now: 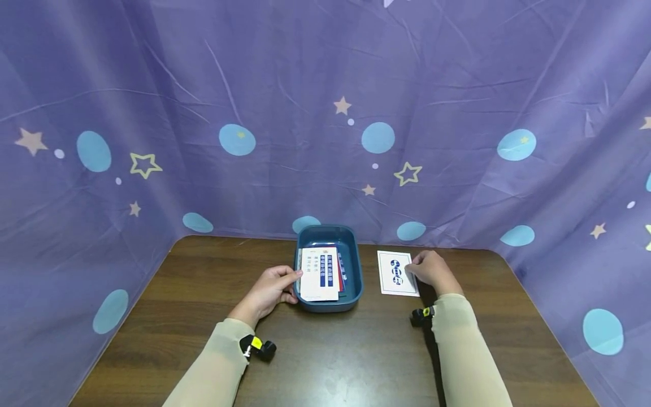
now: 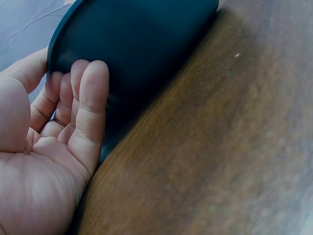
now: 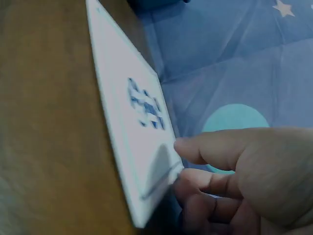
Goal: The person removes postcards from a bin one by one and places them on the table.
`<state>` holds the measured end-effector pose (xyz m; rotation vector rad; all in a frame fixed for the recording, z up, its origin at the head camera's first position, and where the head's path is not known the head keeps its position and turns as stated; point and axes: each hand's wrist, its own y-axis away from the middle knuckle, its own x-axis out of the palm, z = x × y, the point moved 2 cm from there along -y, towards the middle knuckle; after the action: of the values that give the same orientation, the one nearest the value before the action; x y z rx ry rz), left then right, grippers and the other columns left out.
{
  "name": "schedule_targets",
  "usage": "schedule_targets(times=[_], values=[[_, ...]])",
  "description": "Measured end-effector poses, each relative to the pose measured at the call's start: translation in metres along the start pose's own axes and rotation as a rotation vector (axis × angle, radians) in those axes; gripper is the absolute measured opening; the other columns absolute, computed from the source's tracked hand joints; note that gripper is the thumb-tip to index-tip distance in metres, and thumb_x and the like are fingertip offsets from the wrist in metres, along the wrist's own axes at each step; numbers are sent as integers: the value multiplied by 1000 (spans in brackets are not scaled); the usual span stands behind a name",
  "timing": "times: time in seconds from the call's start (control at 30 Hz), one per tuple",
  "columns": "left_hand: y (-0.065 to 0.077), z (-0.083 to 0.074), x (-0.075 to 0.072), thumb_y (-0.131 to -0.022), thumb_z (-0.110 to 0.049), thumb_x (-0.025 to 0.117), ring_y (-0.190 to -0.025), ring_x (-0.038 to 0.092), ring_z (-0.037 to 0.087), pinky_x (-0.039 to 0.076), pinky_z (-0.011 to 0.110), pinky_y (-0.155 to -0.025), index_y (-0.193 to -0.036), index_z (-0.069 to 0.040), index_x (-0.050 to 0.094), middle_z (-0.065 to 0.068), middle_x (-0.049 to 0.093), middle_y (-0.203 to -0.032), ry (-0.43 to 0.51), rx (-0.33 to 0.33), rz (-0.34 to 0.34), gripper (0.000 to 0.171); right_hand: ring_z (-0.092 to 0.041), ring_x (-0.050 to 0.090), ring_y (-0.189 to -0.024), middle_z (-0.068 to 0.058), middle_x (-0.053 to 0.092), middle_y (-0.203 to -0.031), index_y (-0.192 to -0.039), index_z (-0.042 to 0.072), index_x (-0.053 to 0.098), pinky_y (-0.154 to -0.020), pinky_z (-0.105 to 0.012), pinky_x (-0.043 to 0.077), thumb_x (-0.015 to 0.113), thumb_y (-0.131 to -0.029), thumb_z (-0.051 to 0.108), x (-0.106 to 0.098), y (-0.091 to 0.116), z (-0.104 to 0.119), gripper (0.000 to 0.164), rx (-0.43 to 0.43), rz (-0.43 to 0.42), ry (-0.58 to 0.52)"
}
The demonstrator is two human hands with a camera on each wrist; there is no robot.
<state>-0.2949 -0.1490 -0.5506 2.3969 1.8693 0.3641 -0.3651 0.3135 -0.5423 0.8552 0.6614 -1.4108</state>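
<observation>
Purple curtain (image 1: 305,85) behind brown table (image 1: 335,362). Blue bin (image 1: 328,307), cards (image 1: 317,285) inside; left hand (image 1: 272,291) grips its left side. White card (image 1: 395,274), right of bin; right hand (image 1: 432,271) pinches its right edge. Likely risk: slipping, should that one-edge pinch loosen.

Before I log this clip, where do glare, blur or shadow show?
Head: glare on the table, bottom centre; left wrist: tray very dark, table blurred; right wrist: print on the white card blurred, grey shadow beside the right hand.
</observation>
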Motion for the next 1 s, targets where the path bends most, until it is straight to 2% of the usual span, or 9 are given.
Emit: schedule_targets(times=[0.1,0.2,0.4,0.57,0.8,0.9,1.0], values=[[0,1,-1,-113,-20,71,-67,63,14,65,27,-60,-95,-4,67,1,64,-75,3,2,0,25,-22,63,-78,-8,71,-82,-92,3,72,-67,-34,50,77,-106,32,-18,25,29,32,-13,31,-27],[0,1,-1,-113,-21,71,-67,63,14,66,27,-61,-94,-4,67,1,64,-75,-1,5,4,26,-18,61,-75,-4,70,-80,-95,2,74,-65,-30,49,74,-109,32,-25,34,45,33,-47,26,-60],[-1,1,0,-113,-24,72,-69,64,15,66,28,-62,-96,-2,67,3,64,-80,-22,11,15,29,-16,66,-70,-9,74,-81,-104,-4,75,-63,-27,53,75,-107,22,-25,44,89,26,-178,50,-215],[-2,1,-1,-113,-23,73,-69,63,15,66,28,-61,-96,-2,66,4,64,-79,-15,9,4,28,-22,72,-76,-12,76,-87,-104,5,75,-64,-30,55,76,-109,26,-20,52,125,22,-247,104,-240],[-3,0,1,-113,-24,74,-68,64,15,67,29,-61,-95,-4,67,3,64,-77,-18,3,10,27,-20,69,-70,-5,71,-79,-105,8,73,-64,-30,59,79,-108,27,-5,45,179,20,-260,191,-213],[-2,0,0,-113,-21,73,-68,63,15,66,28,-61,-94,-5,67,2,63,-75,-15,4,-2,26,-19,69,-71,-7,73,-83,-109,8,74,-63,-32,62,81,-107,27,6,36,206,21,-246,255,-193],[-2,0,0,-113,-21,72,-67,63,14,66,28,-61,-94,-5,67,2,63,-74,-13,5,-3,25,-20,72,-72,-14,79,-89,-119,5,74,-64,-33,64,81,-106,28,18,27,228,27,-237,318,-125]])
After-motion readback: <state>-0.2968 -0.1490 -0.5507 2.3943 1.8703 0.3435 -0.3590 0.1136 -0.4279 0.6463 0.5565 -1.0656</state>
